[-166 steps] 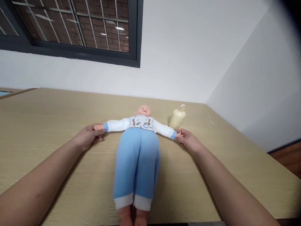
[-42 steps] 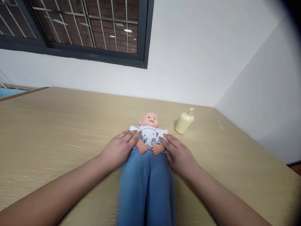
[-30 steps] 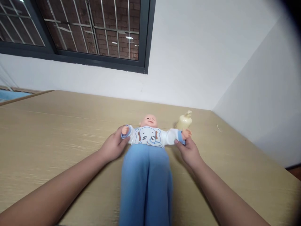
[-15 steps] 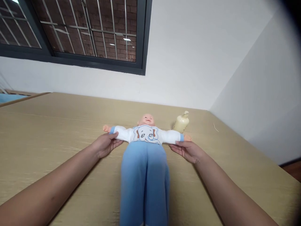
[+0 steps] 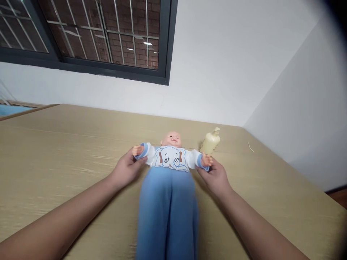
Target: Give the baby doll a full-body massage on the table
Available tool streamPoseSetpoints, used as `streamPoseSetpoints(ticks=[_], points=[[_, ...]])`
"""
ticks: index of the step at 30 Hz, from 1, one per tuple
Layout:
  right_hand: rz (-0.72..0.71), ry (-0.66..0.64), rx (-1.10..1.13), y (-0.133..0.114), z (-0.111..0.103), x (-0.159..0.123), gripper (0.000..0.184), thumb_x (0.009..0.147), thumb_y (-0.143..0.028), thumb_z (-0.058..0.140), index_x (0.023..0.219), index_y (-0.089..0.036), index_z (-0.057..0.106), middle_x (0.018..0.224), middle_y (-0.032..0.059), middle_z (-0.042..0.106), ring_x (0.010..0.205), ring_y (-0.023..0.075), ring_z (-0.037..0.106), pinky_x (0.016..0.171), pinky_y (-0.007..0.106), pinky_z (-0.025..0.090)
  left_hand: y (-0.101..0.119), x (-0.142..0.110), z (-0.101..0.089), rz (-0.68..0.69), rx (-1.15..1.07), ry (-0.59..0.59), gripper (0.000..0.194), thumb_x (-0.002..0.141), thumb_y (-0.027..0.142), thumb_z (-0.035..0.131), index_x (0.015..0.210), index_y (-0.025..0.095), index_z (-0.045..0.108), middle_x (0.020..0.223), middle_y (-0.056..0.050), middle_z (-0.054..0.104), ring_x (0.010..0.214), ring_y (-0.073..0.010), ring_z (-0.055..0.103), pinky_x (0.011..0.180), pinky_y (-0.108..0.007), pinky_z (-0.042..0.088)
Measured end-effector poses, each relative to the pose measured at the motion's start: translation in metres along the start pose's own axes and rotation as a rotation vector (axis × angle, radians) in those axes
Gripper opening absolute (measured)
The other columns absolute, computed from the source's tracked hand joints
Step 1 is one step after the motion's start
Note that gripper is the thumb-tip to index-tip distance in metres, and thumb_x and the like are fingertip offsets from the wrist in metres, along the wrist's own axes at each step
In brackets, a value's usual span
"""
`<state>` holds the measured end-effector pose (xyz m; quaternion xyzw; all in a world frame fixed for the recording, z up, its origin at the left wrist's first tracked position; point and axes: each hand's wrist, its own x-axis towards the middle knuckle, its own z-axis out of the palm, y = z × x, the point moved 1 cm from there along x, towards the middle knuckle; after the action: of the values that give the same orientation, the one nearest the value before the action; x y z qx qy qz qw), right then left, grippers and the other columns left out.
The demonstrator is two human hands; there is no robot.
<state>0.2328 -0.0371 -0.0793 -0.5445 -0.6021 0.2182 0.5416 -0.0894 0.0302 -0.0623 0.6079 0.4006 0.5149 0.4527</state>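
Note:
A baby doll (image 5: pixel 169 169) in a white elephant top and blue trousers lies on its back on the wooden table (image 5: pixel 54 151), head away from me. My left hand (image 5: pixel 127 169) grips the doll's arm on the left, near the blue cuff. My right hand (image 5: pixel 214 175) grips the doll's other arm at the wrist. Both doll arms are bent partly inward and raised a little off the table.
A cream pump bottle (image 5: pixel 210 141) stands just beyond my right hand, near the doll's head. White walls meet in a corner at the table's far right. A dark-framed barred window (image 5: pixel 108 36) is above. A small pale scrap (image 5: pixel 251 146) lies near the right edge.
Half a second ago the doll's arms were stretched out flat to the sides; now both my hands have drawn them inward and slightly upward.

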Motion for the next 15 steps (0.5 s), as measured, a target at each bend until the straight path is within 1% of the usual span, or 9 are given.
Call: streamPoseSetpoints(ticks=[2, 3, 5, 8, 12, 15], points=[[-0.092, -0.067, -0.078, -0.005, 0.005, -0.005, 0.044, 0.086, -0.027, 0.068, 0.130, -0.028, 0.066, 0.130, 0.0066, 0.068, 0.120, 0.0299, 0.064, 0.106, 0.047, 0.049, 0.006, -0.006, 0.006, 0.127, 0.211, -0.111, 0.038, 0.088, 0.034, 0.068, 0.125, 0.023, 0.070, 0.130, -0.007, 0.067, 0.124, -0.0322, 0.058, 0.111, -0.040, 0.041], [-0.140, -0.098, -0.133, -0.007, 0.007, -0.006, 0.050, 0.085, -0.025, 0.068, 0.135, -0.029, 0.063, 0.136, 0.0060, 0.065, 0.125, 0.0299, 0.061, 0.109, 0.048, 0.047, 0.008, -0.009, 0.008, 0.188, 0.316, -0.163, 0.040, 0.090, 0.032, 0.064, 0.129, 0.025, 0.067, 0.134, -0.006, 0.066, 0.126, -0.0319, 0.057, 0.111, -0.041, 0.041], [-0.231, -0.145, -0.246, -0.008, 0.010, -0.008, 0.057, 0.083, -0.019, 0.066, 0.138, -0.031, 0.060, 0.140, 0.0050, 0.062, 0.130, 0.0301, 0.057, 0.111, 0.049, 0.045, 0.009, -0.012, 0.011, 0.252, 0.432, -0.211, 0.044, 0.088, 0.027, 0.063, 0.133, 0.027, 0.066, 0.136, -0.005, 0.064, 0.128, -0.0331, 0.055, 0.113, -0.044, 0.039], [-0.338, -0.195, -0.382, -0.009, 0.013, -0.009, 0.065, 0.081, -0.012, 0.059, 0.142, -0.033, 0.056, 0.141, 0.0039, 0.061, 0.132, 0.0296, 0.055, 0.111, 0.051, 0.046, 0.007, -0.012, 0.012, 0.313, 0.523, -0.254, 0.049, 0.084, 0.021, 0.064, 0.133, 0.026, 0.066, 0.136, -0.008, 0.064, 0.129, -0.0358, 0.054, 0.116, -0.052, 0.035], [-0.431, -0.267, -0.537, -0.012, 0.016, -0.011, 0.067, 0.082, -0.009, 0.054, 0.145, -0.031, 0.053, 0.143, 0.0041, 0.060, 0.135, 0.0299, 0.051, 0.114, 0.053, 0.043, 0.004, -0.011, 0.013, 0.372, 0.636, -0.324, 0.054, 0.084, 0.017, 0.061, 0.137, 0.028, 0.064, 0.140, -0.008, 0.061, 0.132, -0.0373, 0.050, 0.117, -0.056, 0.031], [-0.460, -0.311, -0.608, -0.013, 0.017, -0.012, 0.065, 0.082, -0.008, 0.054, 0.145, -0.027, 0.053, 0.145, 0.0060, 0.059, 0.135, 0.0303, 0.050, 0.116, 0.053, 0.042, 0.004, -0.012, 0.013, 0.419, 0.728, -0.360, 0.057, 0.085, 0.016, 0.059, 0.140, 0.028, 0.061, 0.143, -0.009, 0.059, 0.132, -0.0383, 0.050, 0.116, -0.057, 0.033]])
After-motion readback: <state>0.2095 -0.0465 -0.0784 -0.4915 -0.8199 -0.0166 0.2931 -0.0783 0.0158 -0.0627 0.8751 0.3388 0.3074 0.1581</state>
